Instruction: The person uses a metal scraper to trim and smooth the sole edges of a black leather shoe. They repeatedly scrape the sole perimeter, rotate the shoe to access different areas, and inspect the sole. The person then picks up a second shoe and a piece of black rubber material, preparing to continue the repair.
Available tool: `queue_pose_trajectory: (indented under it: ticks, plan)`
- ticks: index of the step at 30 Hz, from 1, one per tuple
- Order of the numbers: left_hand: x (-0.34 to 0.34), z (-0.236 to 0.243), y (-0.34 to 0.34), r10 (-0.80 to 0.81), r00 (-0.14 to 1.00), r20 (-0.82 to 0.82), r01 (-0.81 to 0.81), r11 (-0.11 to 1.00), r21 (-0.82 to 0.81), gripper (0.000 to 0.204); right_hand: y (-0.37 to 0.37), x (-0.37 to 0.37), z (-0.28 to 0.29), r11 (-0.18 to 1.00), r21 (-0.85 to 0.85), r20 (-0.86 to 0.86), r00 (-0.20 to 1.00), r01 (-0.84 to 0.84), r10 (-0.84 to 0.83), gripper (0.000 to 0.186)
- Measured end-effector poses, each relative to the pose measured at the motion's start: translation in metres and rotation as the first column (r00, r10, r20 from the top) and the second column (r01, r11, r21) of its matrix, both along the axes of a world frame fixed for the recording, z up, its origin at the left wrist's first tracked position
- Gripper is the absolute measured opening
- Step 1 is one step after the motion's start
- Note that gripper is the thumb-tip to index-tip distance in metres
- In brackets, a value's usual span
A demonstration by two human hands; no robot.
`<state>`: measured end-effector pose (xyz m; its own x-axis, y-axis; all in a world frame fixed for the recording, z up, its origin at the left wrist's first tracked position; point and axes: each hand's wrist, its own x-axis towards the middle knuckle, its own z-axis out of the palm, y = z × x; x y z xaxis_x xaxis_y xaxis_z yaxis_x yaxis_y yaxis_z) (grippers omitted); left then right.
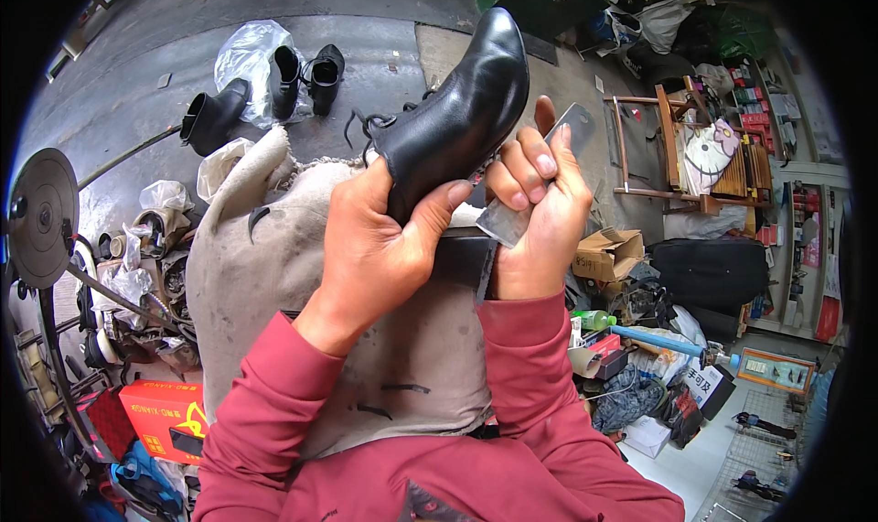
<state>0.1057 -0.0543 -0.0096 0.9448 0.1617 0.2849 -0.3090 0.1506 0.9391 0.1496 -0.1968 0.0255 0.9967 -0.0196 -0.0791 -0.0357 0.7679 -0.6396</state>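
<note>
Boot [462,110], black leather, lace-up, with flat metal blade [576,127], in two hands

Head view. Boot: one, held above the lap, toe up and away from the wearer, laces [368,125] loose at its left side. Left hand [377,238]: thumb and fingers clamped round the boot's lower end. Right hand [553,197]: just right of the boot, fingers curled tight about the blade, whose ends jut above and below the fist; whether the fingertips meet the boot cannot be told. Sleeves [274,380]: maroon, both arms.

Below the boot: grey-beige cloth [265,302], dark-marked, across the lap; upon it, one flat black piece [457,264], kind unclear. Left of the boot, on the floor: three black boots [218,115], clear plastic bag [245,57]. Farther left: round dark disc [44,215]. Left and below: red-orange box [160,408]. Right of the boot: brown wooden frame [670,142], bearing a white cat-face piece [704,163]. Right and below: cardboard carton [605,255], black case [709,275], green bottle [596,320].
</note>
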Motion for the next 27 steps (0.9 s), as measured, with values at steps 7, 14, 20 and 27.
queue_pose_trajectory:
  ticks: [7, 14, 20, 27]
  plan:
    - [0.000, -0.004, -0.008, 0.036, 0.999, -0.012, -0.036, 0.998, -0.060, 0.021, 0.001, -0.005, 0.003, 1.000, 0.003, 0.030, 0.999, 0.011, -0.011, 0.032]
    - [0.001, -0.004, -0.010, 0.056, 0.998, -0.013, -0.056, 0.997, -0.054, 0.024, 0.004, -0.008, 0.005, 1.000, -0.009, 0.058, 0.998, 0.018, -0.018, 0.033]
    - [-0.002, 0.000, -0.007, -0.035, 0.992, -0.122, 0.029, 0.999, -0.046, 0.027, 0.002, -0.009, 0.005, 0.997, -0.072, 0.078, 0.996, 0.040, -0.034, 0.032]
    - [0.000, 0.001, -0.010, -0.030, 0.993, -0.113, 0.024, 0.998, -0.058, 0.026, 0.000, -0.011, 0.004, 0.995, -0.087, 0.096, 0.995, 0.041, -0.033, 0.031]
